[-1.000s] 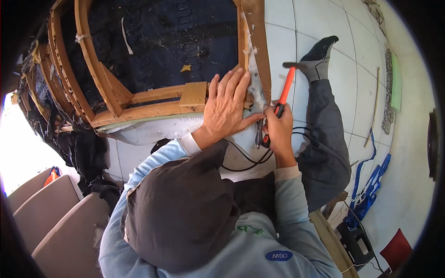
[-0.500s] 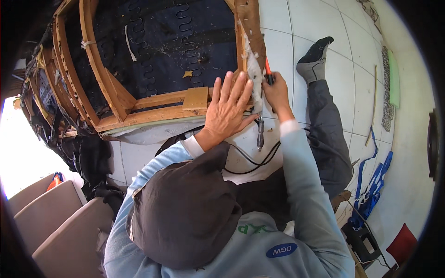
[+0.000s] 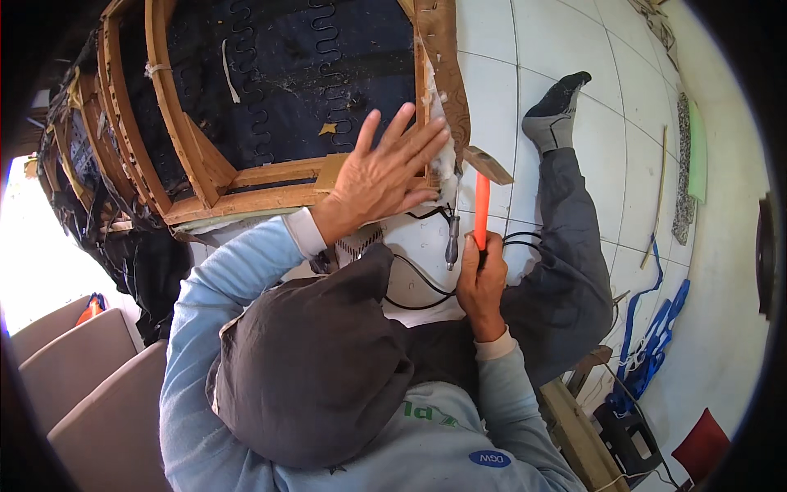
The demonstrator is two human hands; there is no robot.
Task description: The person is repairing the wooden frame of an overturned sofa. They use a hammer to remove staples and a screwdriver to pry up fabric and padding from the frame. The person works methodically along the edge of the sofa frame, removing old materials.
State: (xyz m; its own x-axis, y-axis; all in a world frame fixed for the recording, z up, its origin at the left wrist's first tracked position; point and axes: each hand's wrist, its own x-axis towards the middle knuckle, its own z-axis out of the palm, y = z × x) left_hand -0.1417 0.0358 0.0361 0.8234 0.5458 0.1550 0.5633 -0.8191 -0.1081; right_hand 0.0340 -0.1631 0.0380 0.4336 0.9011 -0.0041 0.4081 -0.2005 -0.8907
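Observation:
My left hand (image 3: 379,174) lies with fingers spread on the corner of a wooden furniture frame (image 3: 275,198), over white padding (image 3: 437,107) beside a brown covering strip (image 3: 443,74). Inside the frame are dark backing and wavy springs. My right hand (image 3: 482,283) grips a hammer (image 3: 482,207) by its orange-and-black handle, its head raised just right of that corner. A dark-handled tool (image 3: 452,244), perhaps a screwdriver, points down from the corner between my hands; its tip is hidden.
My outstretched leg (image 3: 566,230) rests on white tiles at right, near black hoses (image 3: 422,299), green foam (image 3: 697,156), blue straps (image 3: 664,336) and a black case (image 3: 625,439). Grey upholstered pieces (image 3: 78,369) and torn black fabric (image 3: 147,303) are at left.
The hammer, half hidden behind the brown strip half a second ago, has swung down toward me with my right hand, its head now in view. My left hand has shifted slightly up and left.

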